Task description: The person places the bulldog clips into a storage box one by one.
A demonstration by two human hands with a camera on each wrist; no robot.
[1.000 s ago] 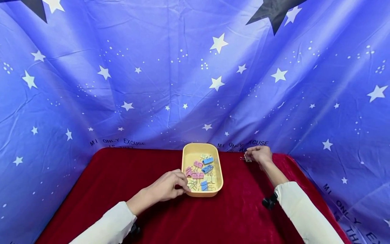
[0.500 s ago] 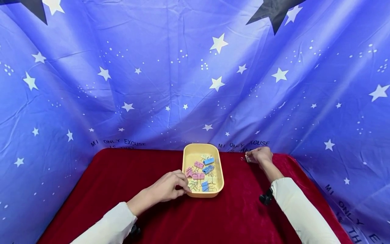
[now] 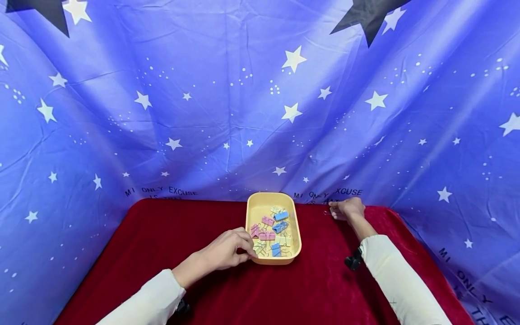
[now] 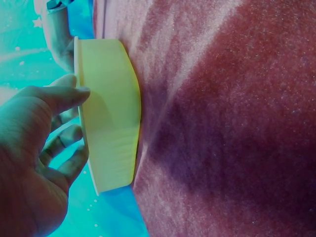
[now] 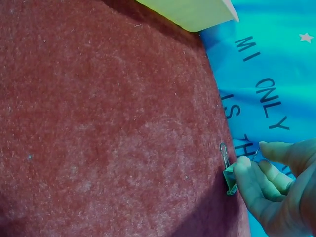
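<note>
My left hand point(image 3: 229, 248) pinches the near left corner of a yellow tray point(image 3: 298, 228). In the left wrist view, the thumb lies against the tray's outer wall point(image 4: 111, 113), and the other fingers are at its rim. Inside the tray lie several binder clips: pink ones point(image 3: 266, 236), blue ones point(image 3: 280, 227) and pale ones point(image 3: 260, 247). Over by the table's far edge, my right hand point(image 3: 350, 208) holds a pale green binder clip point(image 5: 230, 178) between curled fingers and thumb. One wire handle sticks out; the fingers cover part of its body.
A dark red velvet cloth point(image 3: 317, 280) covers the table. Behind it and at both sides hangs a blue curtain point(image 3: 227, 113) with stars, close to the far edge and to my right hand. A small black device point(image 3: 354, 259) is strapped under the right wrist.
The head view has shifted slightly. Less of the binder clip shows past my right fingers, while that hand stays at nearly the same spot. My left hand has kept its place on the tray.
</note>
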